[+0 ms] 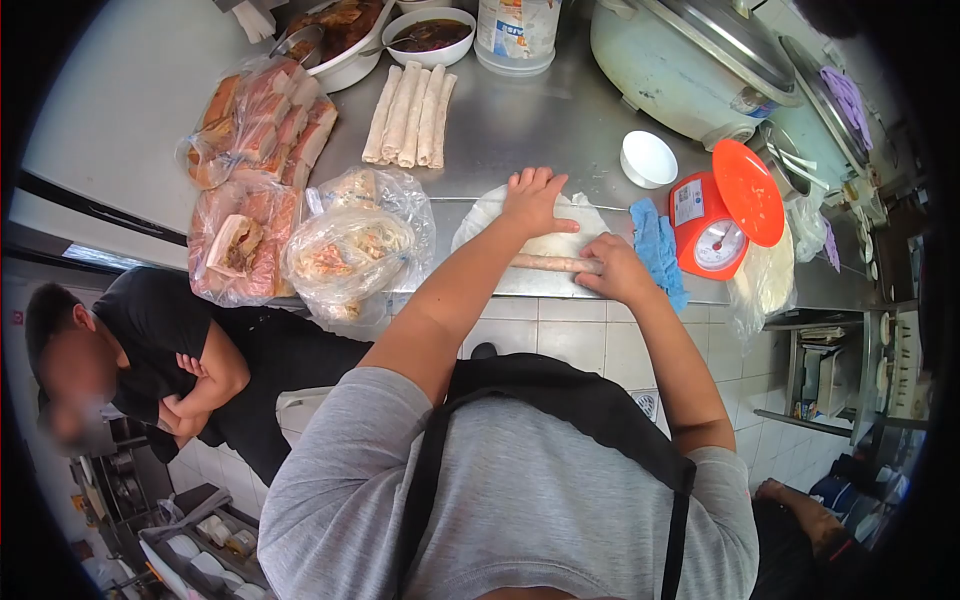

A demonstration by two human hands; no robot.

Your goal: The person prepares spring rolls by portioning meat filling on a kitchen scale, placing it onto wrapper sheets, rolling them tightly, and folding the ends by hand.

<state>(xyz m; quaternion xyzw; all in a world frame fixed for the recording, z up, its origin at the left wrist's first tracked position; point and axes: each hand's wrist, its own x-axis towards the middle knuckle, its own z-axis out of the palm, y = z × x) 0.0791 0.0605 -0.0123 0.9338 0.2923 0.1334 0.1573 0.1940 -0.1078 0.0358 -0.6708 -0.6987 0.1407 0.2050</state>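
Observation:
A round, thin white dough wrapper [482,218] lies on the steel counter in front of me. My left hand [536,205] rests on it with the fingers stretched out and holds nothing. Along the wrapper's near edge runs a slim pale roll [545,262], apparently part of the same sheet. My right hand [614,268] has its fingers closed on the roll's right end. Beyond my left hand, several finished rolls [409,115] lie side by side. A crumpled blue cloth [655,250] sits just right of my right hand.
Left are a bag of filling [350,255] and bagged meat slabs [262,125]. A sauce bowl [445,50] and plastic tub [517,35] stand behind. Right are a white bowl [648,160], red scale [706,215] and large cooker [680,75]. A person [190,360] with folded arms is at left.

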